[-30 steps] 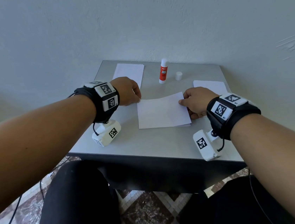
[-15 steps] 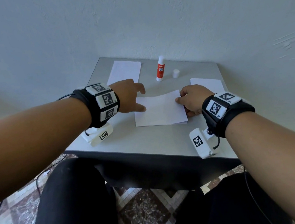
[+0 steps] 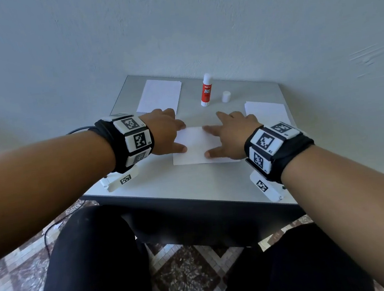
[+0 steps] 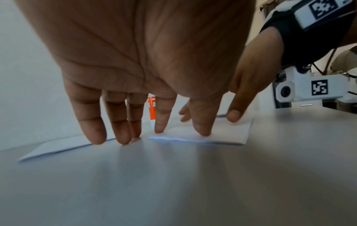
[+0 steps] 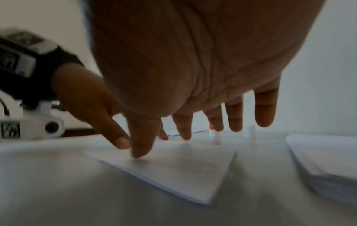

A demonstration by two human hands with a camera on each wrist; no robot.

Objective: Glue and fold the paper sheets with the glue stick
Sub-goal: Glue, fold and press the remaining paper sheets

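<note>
A folded white sheet [image 3: 195,148] [image 4: 222,134] [image 5: 183,166] lies flat in the middle of the grey table [image 3: 190,183]. My left hand [image 3: 168,131] [image 4: 135,76] lies on its left edge with straight fingers, thumb and forefinger touching the paper. From the right, my right hand [image 3: 228,134] [image 5: 193,76] spreads flat over the sheet and presses it with thumb and fingertips. The red-and-white glue stick [image 3: 206,91] [image 4: 152,110] stands uncapped at the back, and its white cap [image 3: 225,96] [image 5: 250,131] stands just to its right.
A white paper stack [image 3: 159,96] lies at the back left and another stack [image 3: 266,113] [image 5: 324,156] at the right edge. The table butts against a pale wall [image 3: 196,25]. Its front edge is just over my knees, above a tiled floor [image 3: 186,275].
Both hands let go of the sheet's edges and straightened. The raised paper now lies flat, and both hands have moved inward onto it.
</note>
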